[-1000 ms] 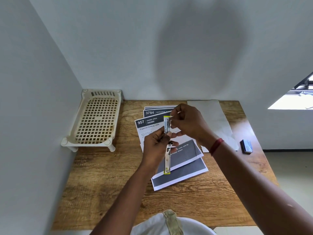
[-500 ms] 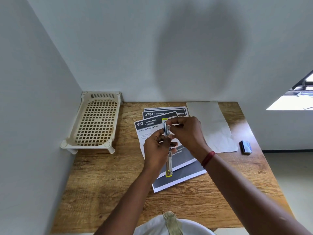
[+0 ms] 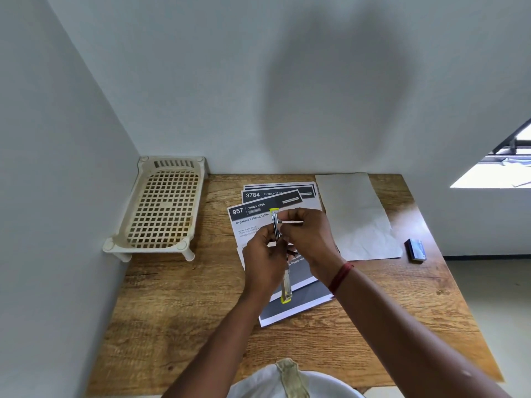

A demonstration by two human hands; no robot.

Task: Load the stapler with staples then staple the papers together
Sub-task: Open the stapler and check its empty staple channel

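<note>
A slim metal stapler (image 3: 286, 285) with yellow ends is swung open and held above the papers. My left hand (image 3: 265, 262) grips its middle from the left. My right hand (image 3: 308, 239) pinches at the upper arm near the top yellow tip; whether a staple strip is in its fingers is too small to tell. Beneath both hands lies a fanned stack of printed papers (image 3: 253, 214) with dark headers numbered 957 and 3784. A small dark staple box (image 3: 416, 249) sits at the table's right edge.
A blank white sheet (image 3: 356, 216) lies at the back right of the wooden table (image 3: 178, 305). A cream plastic lattice rack (image 3: 163, 208) stands in the back left corner against the walls. Floor drops off past the right table edge.
Both hands and the open stapler came slightly lower and nearer the papers. My right hand's fingers closed in on the stapler's upper arm.
</note>
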